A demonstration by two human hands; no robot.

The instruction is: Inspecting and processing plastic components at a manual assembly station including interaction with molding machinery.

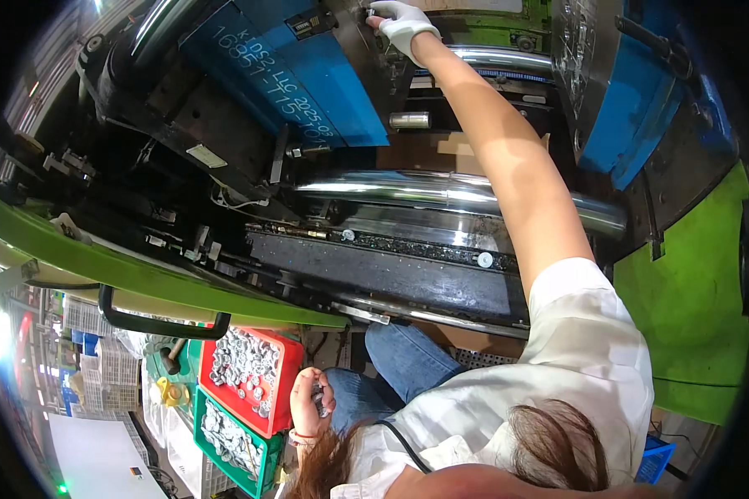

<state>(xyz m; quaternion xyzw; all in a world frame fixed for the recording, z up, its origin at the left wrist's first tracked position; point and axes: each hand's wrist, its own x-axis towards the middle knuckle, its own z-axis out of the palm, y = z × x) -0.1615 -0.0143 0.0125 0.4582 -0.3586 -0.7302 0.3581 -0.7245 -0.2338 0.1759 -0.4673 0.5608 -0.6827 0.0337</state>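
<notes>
My right hand (401, 25), in a white glove with bare fingertips, reaches up to the face of the blue and steel mould (308, 71) inside the machine. Its fingers pinch a small shiny metal part (370, 13) against or close to the mould; which of the two I cannot tell. Low down by my knee, my left hand (310, 403) is curled closed around small grey metal parts (318, 397), mostly hidden by the fingers. Just left of it stands a red tray (290, 374) full of round grey metal pieces (243, 366).
A green tray (268, 457) of silvery parts sits beside the red one. Thick polished bars (391, 190) cross the machine beneath my right arm. The other blue mould half (632, 108) stands right. A green machine door (141, 266) with a black handle (162, 324) borders the left.
</notes>
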